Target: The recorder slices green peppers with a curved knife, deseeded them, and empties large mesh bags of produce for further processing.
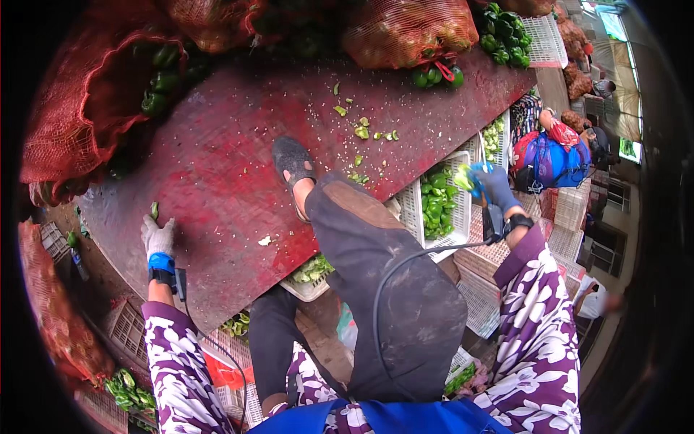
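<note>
My left hand [158, 236], in a white knit glove, rests low over the red tabletop [217, 146]. At its fingertips is a narrow green pepper piece [155, 210]; whether they grip it is unclear. Out to the right, my right hand [492, 187] wears a grey-blue glove and is closed around a blurred blue object [477, 176], its kind unclear. A pale green pepper piece [462, 177] shows at that hand's fingers. Just left of this hand stands a white plastic crate [461, 217] holding whole green bell peppers [436, 206].
Red mesh sacks [412, 32] of peppers line the table's far side. An opened sack [59, 125] spills peppers at left. Pepper scraps [362, 130] dot the tabletop. My shoe [293, 157] is on it. A crate of cut pieces [309, 271] sits below the edge. Another person [553, 154] is at right.
</note>
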Motion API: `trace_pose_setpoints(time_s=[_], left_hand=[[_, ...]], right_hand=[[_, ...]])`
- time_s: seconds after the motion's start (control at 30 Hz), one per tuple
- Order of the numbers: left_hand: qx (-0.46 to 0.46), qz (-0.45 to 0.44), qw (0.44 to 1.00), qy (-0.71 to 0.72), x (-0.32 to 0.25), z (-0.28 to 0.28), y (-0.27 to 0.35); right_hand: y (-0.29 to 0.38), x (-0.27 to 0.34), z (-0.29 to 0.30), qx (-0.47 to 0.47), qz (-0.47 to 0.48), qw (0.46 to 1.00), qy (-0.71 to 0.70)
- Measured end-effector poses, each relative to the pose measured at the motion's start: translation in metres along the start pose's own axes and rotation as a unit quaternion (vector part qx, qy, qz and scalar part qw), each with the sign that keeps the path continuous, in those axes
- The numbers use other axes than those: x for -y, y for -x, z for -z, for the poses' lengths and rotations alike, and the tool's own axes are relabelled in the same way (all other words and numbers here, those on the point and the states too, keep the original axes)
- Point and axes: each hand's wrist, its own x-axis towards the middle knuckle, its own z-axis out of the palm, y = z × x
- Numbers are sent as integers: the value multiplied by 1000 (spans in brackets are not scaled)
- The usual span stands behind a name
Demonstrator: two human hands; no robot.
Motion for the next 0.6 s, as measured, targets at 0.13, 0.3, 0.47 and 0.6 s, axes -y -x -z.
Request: trace_pose_setpoints(time_s=[0.13,0.3,0.47,0.6], left_hand=[[71,31,991,-108,-46,24,14],[62,51,991,-108,-30,42,19],[51,43,998,-11,-56,41,15],[-54,67,996,-31,-48,38,4]], right_hand=[[30,-55,-20,-160,-194,966,-62],[27,-42,-56,-112,-176,969,-133],[-5,28,-3,-103,-20,983,-153],[-57,119,-5,34,5,969,-244]])
